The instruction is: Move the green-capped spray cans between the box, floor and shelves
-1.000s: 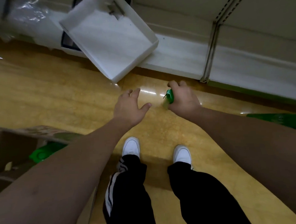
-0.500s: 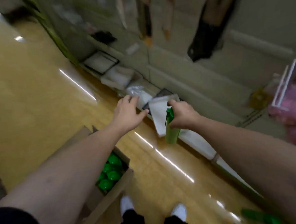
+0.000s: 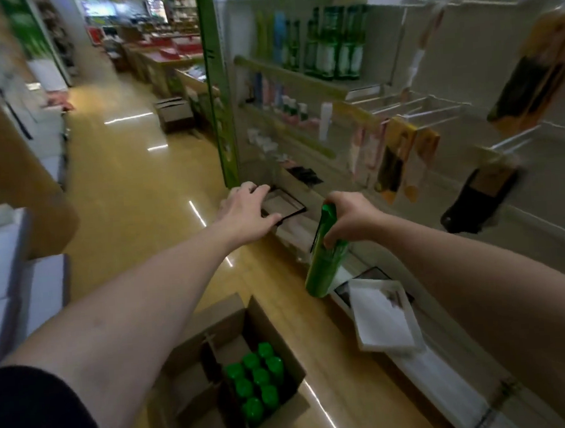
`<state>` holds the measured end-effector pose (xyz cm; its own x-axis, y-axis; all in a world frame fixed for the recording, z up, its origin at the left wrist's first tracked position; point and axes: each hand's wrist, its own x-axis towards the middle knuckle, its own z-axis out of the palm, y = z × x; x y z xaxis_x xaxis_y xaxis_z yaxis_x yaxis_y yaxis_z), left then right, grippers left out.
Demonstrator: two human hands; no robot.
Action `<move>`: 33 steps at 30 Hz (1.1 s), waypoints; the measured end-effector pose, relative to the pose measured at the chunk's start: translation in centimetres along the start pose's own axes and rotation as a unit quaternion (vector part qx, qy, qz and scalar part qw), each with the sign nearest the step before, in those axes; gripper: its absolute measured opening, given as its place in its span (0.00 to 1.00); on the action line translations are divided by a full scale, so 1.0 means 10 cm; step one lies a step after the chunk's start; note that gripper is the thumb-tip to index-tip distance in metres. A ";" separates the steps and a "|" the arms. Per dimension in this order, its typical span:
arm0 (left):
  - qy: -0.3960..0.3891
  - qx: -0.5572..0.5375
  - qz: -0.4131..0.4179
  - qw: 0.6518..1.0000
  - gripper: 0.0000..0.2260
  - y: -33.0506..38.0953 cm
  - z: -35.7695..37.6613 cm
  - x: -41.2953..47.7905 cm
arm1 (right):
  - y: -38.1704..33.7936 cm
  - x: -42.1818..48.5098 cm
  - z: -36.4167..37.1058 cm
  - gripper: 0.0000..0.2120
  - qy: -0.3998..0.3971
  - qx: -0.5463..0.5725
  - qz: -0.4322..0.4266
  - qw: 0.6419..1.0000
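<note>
At the left edge of the aisle floor stand pale stacked boxes [image 3: 3, 264] beside a tan shelf end. Nearer the middle, an open brown cardboard carton [image 3: 238, 375] sits on the floor with green bottle caps [image 3: 256, 380] packed in its right half; its left half looks bare, though blur makes that hard to be sure of.

Above the carton the left hand [image 3: 246, 212] reaches forward, fingers straight and spread, holding nothing, its fingertips over a flat black-framed white panel [image 3: 284, 205] on the lowest shelf; touching or just above, I cannot tell. Just to the right, the right hand [image 3: 347, 218] grips a tall glossy green plastic bottle [image 3: 323, 261] round its neck, thumb and fingers curled over the cap. The bottle hangs tilted, its base swung toward the floor, in the air between the carton and the shelf base.

The hold is high and narrow on a slick bottle, so in my judgement the bottle could slip or swing and knock the white shallow tray [image 3: 385, 320] that leans at the shelf base, or drop onto the hard floor. The empty hand could also shove the framed panel off its ledge.

The glossy yellow-brown floor [image 3: 134, 196] shows streaks of reflected ceiling light. To the right a pale shelving unit [image 3: 333, 91] carries rows of green and pastel bottles above, wire hooks with hanging packets farther right, and the shop runs on toward red displays in the far background.
</note>
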<state>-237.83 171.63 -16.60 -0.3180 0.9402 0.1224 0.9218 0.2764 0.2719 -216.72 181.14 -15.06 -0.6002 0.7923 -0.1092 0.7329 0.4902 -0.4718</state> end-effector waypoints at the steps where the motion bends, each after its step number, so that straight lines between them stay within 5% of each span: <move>1: -0.003 0.001 -0.009 1.000 0.33 -0.15 -0.03 -0.08 | -0.09 0.03 0.09 0.25 -0.004 0.001 -0.003 1.000; 16: -0.049 -0.023 -0.166 0.985 0.32 -1.33 0.67 -0.82 | -0.12 0.50 1.86 0.24 -0.170 -0.033 -0.032 0.984; 33: -0.148 -0.183 -0.379 0.895 0.30 -1.64 4.05 -1.64 | 1.60 0.74 4.77 0.26 -0.206 0.002 -0.025 0.978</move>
<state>-238.76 159.76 -61.75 -0.6988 0.5362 -0.4734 0.3144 0.8247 0.4701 -224.73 177.47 -65.17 -0.7141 0.5533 -0.4289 0.6985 0.5220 -0.4895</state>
